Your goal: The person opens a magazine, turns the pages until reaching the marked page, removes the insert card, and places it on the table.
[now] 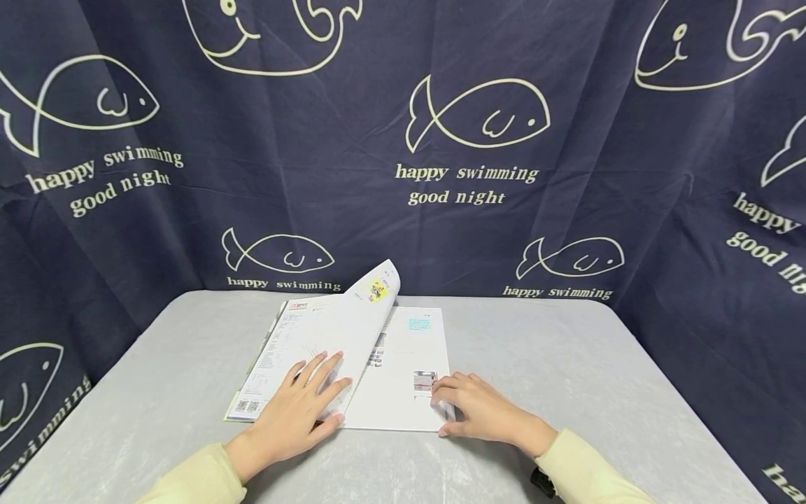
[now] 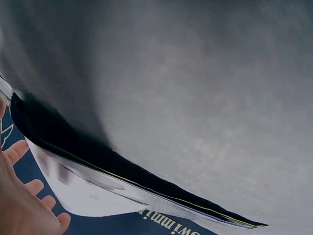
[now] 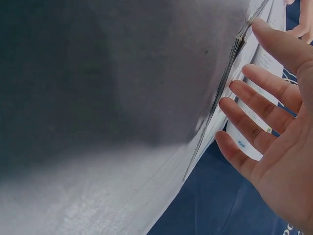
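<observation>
Fish-print curtain [image 1: 466, 234] behind table [image 1: 535, 357]; curled page [image 1: 371, 308] partly hiding booklet [image 1: 397, 402].

one left hand [image 1: 292, 411], one right hand [image 1: 483, 408], two pale sleeves [image 1: 198, 478] [image 1: 584, 467], one open booklet [image 1: 393, 406], one table [image 1: 535, 350]

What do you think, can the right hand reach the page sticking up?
Probably yes: the right hand is at the book, and nothing stands between it and the raised page.

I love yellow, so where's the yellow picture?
In the head view, the yellow picture is near the tip of the lifted page, beyond the left hand and left of the blue text.
</observation>
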`<move>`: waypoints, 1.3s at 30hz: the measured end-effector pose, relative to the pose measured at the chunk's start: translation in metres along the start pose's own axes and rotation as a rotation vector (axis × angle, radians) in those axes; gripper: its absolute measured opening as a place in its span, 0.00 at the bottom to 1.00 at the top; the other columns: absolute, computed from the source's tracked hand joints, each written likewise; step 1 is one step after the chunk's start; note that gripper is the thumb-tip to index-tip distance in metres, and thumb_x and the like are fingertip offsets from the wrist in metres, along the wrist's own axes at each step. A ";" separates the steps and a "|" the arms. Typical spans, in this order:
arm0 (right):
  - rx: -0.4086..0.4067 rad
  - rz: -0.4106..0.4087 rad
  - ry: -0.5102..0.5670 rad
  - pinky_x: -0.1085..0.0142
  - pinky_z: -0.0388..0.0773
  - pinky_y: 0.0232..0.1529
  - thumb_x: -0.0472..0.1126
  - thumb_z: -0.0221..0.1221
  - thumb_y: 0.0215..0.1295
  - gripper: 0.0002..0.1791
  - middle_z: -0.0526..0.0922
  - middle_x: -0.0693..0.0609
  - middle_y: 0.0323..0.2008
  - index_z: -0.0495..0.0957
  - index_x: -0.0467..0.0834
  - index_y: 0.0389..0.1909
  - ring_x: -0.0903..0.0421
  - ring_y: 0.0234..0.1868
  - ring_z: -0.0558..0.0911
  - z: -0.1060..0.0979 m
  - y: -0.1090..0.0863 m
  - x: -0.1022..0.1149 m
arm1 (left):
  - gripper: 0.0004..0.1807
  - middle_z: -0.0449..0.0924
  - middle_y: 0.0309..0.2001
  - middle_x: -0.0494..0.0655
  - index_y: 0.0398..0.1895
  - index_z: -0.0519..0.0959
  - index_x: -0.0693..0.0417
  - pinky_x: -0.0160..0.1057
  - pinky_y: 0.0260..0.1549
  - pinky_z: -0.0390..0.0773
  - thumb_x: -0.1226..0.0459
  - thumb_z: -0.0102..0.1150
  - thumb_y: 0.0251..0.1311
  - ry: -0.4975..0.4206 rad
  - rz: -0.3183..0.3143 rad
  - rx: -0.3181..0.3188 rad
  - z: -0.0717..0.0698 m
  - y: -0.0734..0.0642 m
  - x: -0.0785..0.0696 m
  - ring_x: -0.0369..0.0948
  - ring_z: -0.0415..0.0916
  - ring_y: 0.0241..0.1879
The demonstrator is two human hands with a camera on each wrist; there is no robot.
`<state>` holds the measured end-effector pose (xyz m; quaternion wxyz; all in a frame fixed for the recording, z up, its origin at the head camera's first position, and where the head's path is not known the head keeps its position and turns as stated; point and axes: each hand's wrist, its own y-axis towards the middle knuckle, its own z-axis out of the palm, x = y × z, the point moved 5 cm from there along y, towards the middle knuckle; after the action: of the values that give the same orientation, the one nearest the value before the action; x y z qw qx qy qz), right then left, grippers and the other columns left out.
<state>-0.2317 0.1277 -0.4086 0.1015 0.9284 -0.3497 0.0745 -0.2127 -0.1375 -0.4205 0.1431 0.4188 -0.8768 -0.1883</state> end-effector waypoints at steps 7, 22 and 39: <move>-0.008 -0.007 0.008 0.62 0.68 0.44 0.52 0.66 0.45 0.18 0.78 0.58 0.46 0.78 0.51 0.38 0.57 0.47 0.74 -0.001 0.000 0.000 | 0.30 0.57 0.68 0.50 0.61 0.67 0.44 0.56 0.58 0.57 0.43 0.50 0.57 -0.033 -0.042 0.090 0.002 -0.002 0.000 0.49 0.59 0.65; -0.010 -0.027 0.002 0.62 0.69 0.46 0.49 0.65 0.48 0.14 0.79 0.57 0.46 0.79 0.50 0.37 0.58 0.46 0.75 0.000 -0.002 0.001 | 0.31 0.61 0.66 0.52 0.63 0.65 0.44 0.53 0.57 0.59 0.44 0.50 0.58 -0.028 -0.054 0.115 0.003 -0.004 -0.002 0.43 0.65 0.60; -0.067 -0.091 -0.034 0.68 0.70 0.40 0.42 0.62 0.50 0.06 0.81 0.59 0.37 0.80 0.49 0.31 0.63 0.37 0.75 -0.003 -0.001 0.000 | 0.31 0.63 0.65 0.52 0.63 0.66 0.37 0.48 0.48 0.63 0.41 0.50 0.56 0.030 -0.055 0.104 0.004 -0.004 -0.001 0.44 0.70 0.46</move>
<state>-0.2310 0.1291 -0.4062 0.1299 0.9404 -0.3113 0.0423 -0.2110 -0.1385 -0.4263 0.1292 0.4525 -0.8712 -0.1399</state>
